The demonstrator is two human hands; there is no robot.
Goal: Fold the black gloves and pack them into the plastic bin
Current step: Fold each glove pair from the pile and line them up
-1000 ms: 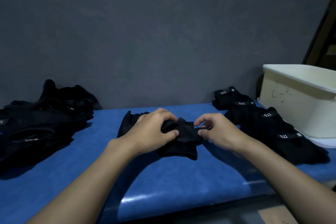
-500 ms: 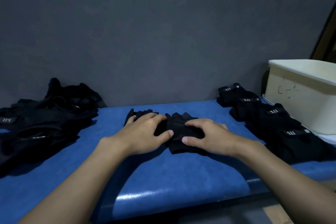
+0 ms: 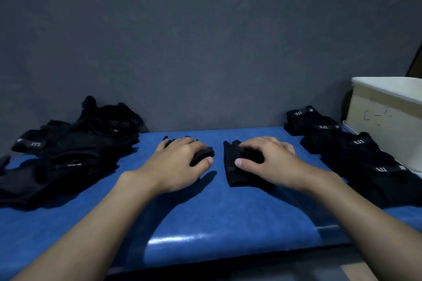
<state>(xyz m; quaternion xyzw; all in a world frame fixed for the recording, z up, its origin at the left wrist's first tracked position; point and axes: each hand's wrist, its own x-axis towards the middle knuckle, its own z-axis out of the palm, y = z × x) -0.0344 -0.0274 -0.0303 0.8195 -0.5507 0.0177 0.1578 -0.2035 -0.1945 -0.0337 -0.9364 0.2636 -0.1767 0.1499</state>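
Note:
Two black gloves lie side by side on the blue table (image 3: 205, 212). My left hand (image 3: 182, 162) rests palm down on the left glove (image 3: 204, 155) and covers most of it. My right hand (image 3: 271, 162) presses on the right glove (image 3: 230, 169), thumb on its near part, fingers arched over its far part. A narrow strip of blue shows between the two gloves. The cream plastic bin (image 3: 383, 121) stands at the far right; its inside is hidden from here.
A loose heap of black gloves (image 3: 68, 150) fills the table's left side. A row of folded black gloves with white labels (image 3: 356, 153) lies between my right hand and the bin. A grey wall runs close behind the table.
My hands held one bunched pair together at the centre; they have moved apart, each taking a glove sideways, and both now lie flat on the table.

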